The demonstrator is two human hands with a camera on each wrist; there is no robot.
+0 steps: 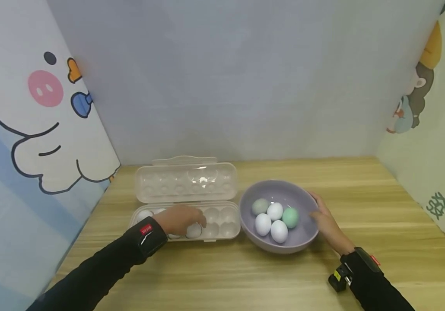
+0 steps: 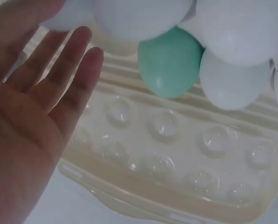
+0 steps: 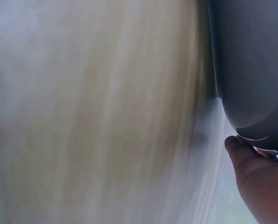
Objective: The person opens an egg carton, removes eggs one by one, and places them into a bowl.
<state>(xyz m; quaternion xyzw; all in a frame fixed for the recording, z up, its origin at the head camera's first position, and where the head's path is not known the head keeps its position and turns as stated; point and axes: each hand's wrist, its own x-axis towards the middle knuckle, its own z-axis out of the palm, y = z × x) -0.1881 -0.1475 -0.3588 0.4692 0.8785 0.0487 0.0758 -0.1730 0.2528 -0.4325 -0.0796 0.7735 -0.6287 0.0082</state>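
My left hand reaches down over the clear plastic egg carton. Thumb and fingers close around a white egg at a front-row well, and the thumb overlaps that egg in the left wrist view. Other white eggs and a green egg sit in the carton, partly hidden from the head view by the hand. My right hand grips the right rim of a purple-grey bowl, thumb over the edge. Inside lie white eggs, a green egg and a grey-green egg.
The carton's clear lid lies folded back behind its base. Hollow wells show at the carton's right end, right beside the bowl. Everything stands on a wooden table, with a grey wall behind and printed panels at both sides.
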